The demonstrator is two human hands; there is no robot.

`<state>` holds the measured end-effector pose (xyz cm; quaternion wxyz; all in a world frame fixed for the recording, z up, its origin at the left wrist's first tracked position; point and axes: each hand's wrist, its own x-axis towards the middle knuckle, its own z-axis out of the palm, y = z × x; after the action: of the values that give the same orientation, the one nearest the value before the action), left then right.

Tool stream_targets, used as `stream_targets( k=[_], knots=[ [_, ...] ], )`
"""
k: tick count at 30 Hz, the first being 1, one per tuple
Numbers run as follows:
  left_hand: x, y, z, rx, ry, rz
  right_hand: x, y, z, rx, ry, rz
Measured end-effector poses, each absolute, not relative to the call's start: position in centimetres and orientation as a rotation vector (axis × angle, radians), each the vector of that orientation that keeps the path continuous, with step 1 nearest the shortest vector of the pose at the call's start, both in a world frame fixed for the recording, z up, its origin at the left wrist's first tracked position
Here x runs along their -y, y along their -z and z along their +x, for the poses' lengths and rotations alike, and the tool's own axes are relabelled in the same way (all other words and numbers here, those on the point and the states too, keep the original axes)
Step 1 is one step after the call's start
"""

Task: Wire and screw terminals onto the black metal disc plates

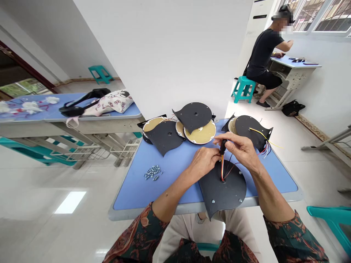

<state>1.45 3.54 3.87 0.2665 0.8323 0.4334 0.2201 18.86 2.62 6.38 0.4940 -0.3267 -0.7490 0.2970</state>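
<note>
A black round plate (223, 190) lies at the near edge of the blue desk (142, 186), with red, yellow and black wires (222, 168) rising from its centre hole. My right hand (239, 148) pinches a small black connector (222, 147) at the top of those wires. My left hand (203, 160) is closed on the wires just below it. Both hands hover above the plate.
More black plates and tan discs (201, 134) are stacked at the desk's far side, one with loose wires (251, 129) at the right. A pile of small screws (153, 172) lies left. Another desk (82, 115) stands left; a person (267, 58) sits far right.
</note>
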Motion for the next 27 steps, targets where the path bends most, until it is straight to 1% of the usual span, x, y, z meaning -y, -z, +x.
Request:
stream_targets(
  k=[3,10,12,18,27],
  knots=[
    [-3.5,-4.0,1.5,-1.174,-0.572,2.247,-2.7,-6.6,19.2,1.829,-0.789,-0.787],
    [-3.6,-3.7,1.7,-1.143,-0.684,2.091,-2.8,-6.0,18.6,1.725,-0.601,-0.994],
    [-3.7,-3.7,1.7,-1.136,-0.703,2.075,-2.7,-5.9,18.5,1.739,-0.606,-0.953],
    [-3.7,-3.6,1.4,-1.143,-0.691,2.177,-2.8,-6.2,19.2,1.855,-0.756,-0.738],
    [-3.7,-3.8,1.4,-1.11,-0.647,2.168,-3.3,-5.4,18.9,1.777,-0.653,-0.775]
  ],
)
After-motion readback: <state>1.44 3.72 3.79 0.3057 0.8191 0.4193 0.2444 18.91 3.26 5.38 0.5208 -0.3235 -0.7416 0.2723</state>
